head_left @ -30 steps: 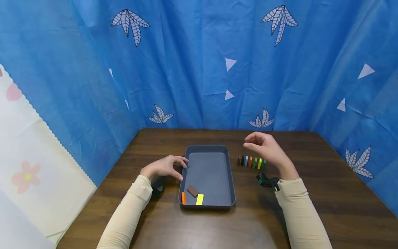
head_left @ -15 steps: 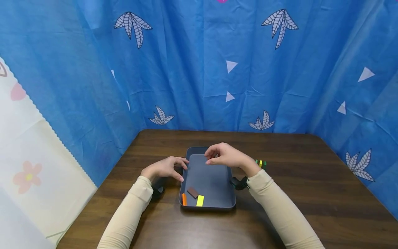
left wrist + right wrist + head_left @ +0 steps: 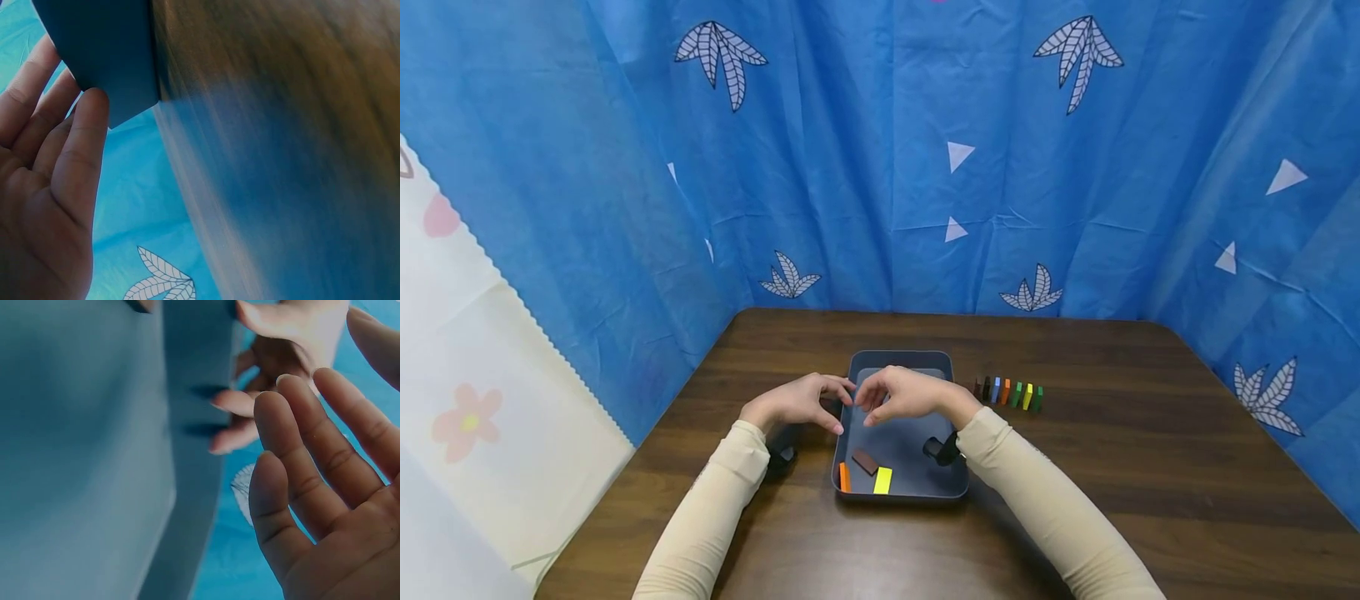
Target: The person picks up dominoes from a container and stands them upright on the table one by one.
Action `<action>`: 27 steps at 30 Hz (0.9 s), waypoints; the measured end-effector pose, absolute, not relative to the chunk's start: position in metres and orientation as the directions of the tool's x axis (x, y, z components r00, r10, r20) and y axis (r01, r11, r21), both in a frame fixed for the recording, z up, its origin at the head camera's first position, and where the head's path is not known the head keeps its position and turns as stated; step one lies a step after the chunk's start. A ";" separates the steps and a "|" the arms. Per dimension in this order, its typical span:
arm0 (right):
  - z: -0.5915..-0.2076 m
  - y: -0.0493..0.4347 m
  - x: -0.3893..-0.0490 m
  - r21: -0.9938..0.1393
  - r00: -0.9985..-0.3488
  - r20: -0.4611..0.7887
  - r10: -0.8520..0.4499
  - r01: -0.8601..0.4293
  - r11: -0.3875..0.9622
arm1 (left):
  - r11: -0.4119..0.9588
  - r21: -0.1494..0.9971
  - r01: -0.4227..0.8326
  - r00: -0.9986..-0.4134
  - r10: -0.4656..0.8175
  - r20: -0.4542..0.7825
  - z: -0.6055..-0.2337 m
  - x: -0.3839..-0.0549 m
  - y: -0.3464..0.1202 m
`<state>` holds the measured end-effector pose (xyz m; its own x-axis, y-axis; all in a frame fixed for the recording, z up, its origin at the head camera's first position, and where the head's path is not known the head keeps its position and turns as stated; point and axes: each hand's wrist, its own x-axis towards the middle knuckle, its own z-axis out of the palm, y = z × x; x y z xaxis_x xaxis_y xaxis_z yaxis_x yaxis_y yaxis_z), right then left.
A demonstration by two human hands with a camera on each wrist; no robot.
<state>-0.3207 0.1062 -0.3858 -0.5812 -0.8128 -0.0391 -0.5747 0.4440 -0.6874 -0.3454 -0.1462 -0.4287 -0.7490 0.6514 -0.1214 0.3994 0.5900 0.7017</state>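
Note:
A dark grey rectangular tray (image 3: 917, 483) lies lengthwise before me. Inside its near left part are a brown flat block (image 3: 865, 462), a yellow block (image 3: 883, 481) and an orange block (image 3: 845, 477) leaning at the corner. My left hand (image 3: 797, 402) rests at the tray's left rim; in the right wrist view its fingertips reach over that edge. Thumb and fingers are spread loosely. My right hand (image 3: 906, 392) hovers above the tray, close to the left hand. Its palm (image 3: 337, 531) holds nothing, and its fingers are relaxed in the right wrist view.
Right of the tray, several small upright blocks stand in a row, among them a blue block (image 3: 996, 390), an orange block (image 3: 1005, 392) and a yellow block (image 3: 1027, 397). The wooden table (image 3: 1120, 467) ends at a blue curtain (image 3: 895, 167). Black wrist devices sit below both hands.
My right hand has moved left and slightly down, from above the row of blocks to over the tray beside the left hand. The left hand and the blocks have stayed put.

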 end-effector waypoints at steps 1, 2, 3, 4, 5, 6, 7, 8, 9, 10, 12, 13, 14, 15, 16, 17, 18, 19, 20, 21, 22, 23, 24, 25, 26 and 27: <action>-0.388 0.104 -0.321 -0.684 -0.576 -0.056 -0.815 -0.573 0.452 | 0.588 0.704 0.398 -0.749 0.651 -0.121 -0.428 -0.345 -0.146; -0.391 0.102 -0.321 -0.677 -0.571 -0.069 -0.818 -0.575 0.459 | 0.587 0.706 0.396 -0.749 0.651 -0.120 -0.427 -0.345 -0.147; -0.393 0.100 -0.321 -0.674 -0.567 -0.084 -0.819 -0.573 0.466 | 0.586 0.706 0.398 -0.749 0.652 -0.119 -0.427 -0.345 -0.147; -0.396 0.098 -0.321 -0.671 -0.561 -0.094 -0.822 -0.574 0.469 | 0.587 0.703 0.402 -0.748 0.653 -0.117 -0.427 -0.345 -0.147; -0.398 0.096 -0.321 -0.668 -0.557 -0.104 -0.824 -0.574 0.473 | 0.586 0.702 0.405 -0.747 0.654 -0.115 -0.427 -0.345 -0.147; -0.400 0.095 -0.321 -0.665 -0.555 -0.114 -0.824 -0.574 0.478 | 0.584 0.703 0.404 -0.747 0.655 -0.114 -0.427 -0.345 -0.147; -0.403 0.093 -0.321 -0.663 -0.554 -0.121 -0.824 -0.572 0.482 | 0.582 0.706 0.404 -0.746 0.656 -0.115 -0.427 -0.345 -0.147; -0.406 0.092 -0.322 -0.664 -0.555 -0.129 -0.822 -0.567 0.487 | 0.581 0.704 0.409 -0.744 0.659 -0.112 -0.427 -0.346 -0.147; -0.408 0.091 -0.322 -0.665 -0.557 -0.137 -0.819 -0.561 0.493 | 0.581 0.701 0.415 -0.742 0.662 -0.110 -0.428 -0.346 -0.147; -0.411 0.091 -0.322 -0.665 -0.560 -0.146 -0.816 -0.555 0.500 | 0.580 0.700 0.417 -0.740 0.664 -0.109 -0.428 -0.346 -0.147; -0.416 0.090 -0.323 -0.663 -0.566 -0.165 -0.808 -0.543 0.516 | 0.579 0.703 0.414 -0.740 0.663 -0.110 -0.427 -0.345 -0.147; -0.418 0.089 -0.323 -0.661 -0.567 -0.173 -0.805 -0.539 0.522 | 0.580 0.700 0.417 -0.740 0.664 -0.109 -0.428 -0.346 -0.146; -0.421 0.089 -0.323 -0.657 -0.568 -0.182 -0.803 -0.538 0.529 | 0.581 0.698 0.419 -0.741 0.663 -0.107 -0.428 -0.346 -0.146; -0.423 0.089 -0.323 -0.653 -0.566 -0.190 -0.802 -0.537 0.533 | 0.581 0.699 0.417 -0.741 0.662 -0.108 -0.428 -0.346 -0.146; -0.425 0.089 -0.322 -0.649 -0.564 -0.199 -0.801 -0.537 0.539 | 0.581 0.699 0.416 -0.742 0.661 -0.108 -0.428 -0.346 -0.146; -0.427 0.089 -0.322 -0.645 -0.562 -0.205 -0.801 -0.538 0.543 | 0.581 0.701 0.414 -0.743 0.660 -0.108 -0.428 -0.346 -0.146; -0.429 0.089 -0.322 -0.639 -0.560 -0.211 -0.801 -0.542 0.546 | 0.580 0.701 0.414 -0.743 0.660 -0.107 -0.429 -0.346 -0.146; -0.430 0.089 -0.322 -0.635 -0.558 -0.217 -0.801 -0.542 0.550 | 0.579 0.701 0.416 -0.743 0.661 -0.106 -0.429 -0.346 -0.146; -0.432 0.089 -0.322 -0.631 -0.558 -0.222 -0.799 -0.542 0.554 | 0.579 0.702 0.416 -0.743 0.661 -0.105 -0.429 -0.346 -0.146; -0.433 0.089 -0.322 -0.629 -0.560 -0.224 -0.798 -0.542 0.557 | 0.579 0.699 0.419 -0.742 0.663 -0.104 -0.429 -0.347 -0.146; -0.433 0.089 -0.321 -0.628 -0.562 -0.224 -0.796 -0.541 0.559 | 0.578 0.702 0.417 -0.742 0.662 -0.104 -0.429 -0.346 -0.145; -0.434 0.089 -0.322 -0.628 -0.565 -0.224 -0.794 -0.540 0.561 | 0.577 0.703 0.415 -0.742 0.662 -0.105 -0.429 -0.346 -0.145; -0.434 0.089 -0.321 -0.626 -0.566 -0.225 -0.793 -0.539 0.563 | 0.578 0.702 0.416 -0.742 0.662 -0.104 -0.429 -0.346 -0.145; -0.435 0.089 -0.322 -0.625 -0.569 -0.225 -0.791 -0.539 0.565 | 0.579 0.699 0.421 -0.742 0.663 -0.102 -0.429 -0.347 -0.146; -0.435 0.089 -0.322 -0.623 -0.569 -0.226 -0.790 -0.539 0.566 | 0.580 0.696 0.423 -0.742 0.662 -0.102 -0.429 -0.347 -0.146; -0.435 0.089 -0.322 -0.622 -0.569 -0.227 -0.790 -0.539 0.567 | 0.582 0.694 0.423 -0.743 0.662 -0.102 -0.429 -0.347 -0.146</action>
